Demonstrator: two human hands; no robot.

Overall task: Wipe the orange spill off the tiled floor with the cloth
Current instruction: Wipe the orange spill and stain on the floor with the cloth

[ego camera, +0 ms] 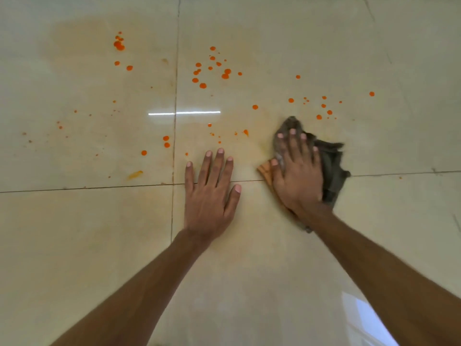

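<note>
1. Head view, looking down at the tiled floor: glossy cream tiles, dark grout lines crossing just left of my left hand.
2. My left hand lies flat on the floor, fingers spread, palm down. Its grip is wide and holds nothing. It straddles the horizontal grout line.
3. My right hand presses flat on the cloth, fingers stretched forward over it. The grip is wide, not closed around the fabric; it pins the cloth against the tile.
4. The cloth is grey and crumpled, sticking out past my fingertips and to the right of my palm. An orange-stained edge shows at the thumb side. Its outline is blurred.
5. The orange spill is scattered as droplets ahead of both hands: a cluster at upper centre, another at upper left, a few more ahead of the cloth to the right, and small dots near my left fingertips.
6. A pale orange smear tints the tiles around the droplets and between my hands.
7. A bright strip of reflected light sits on the floor ahead of my left hand.
</note>
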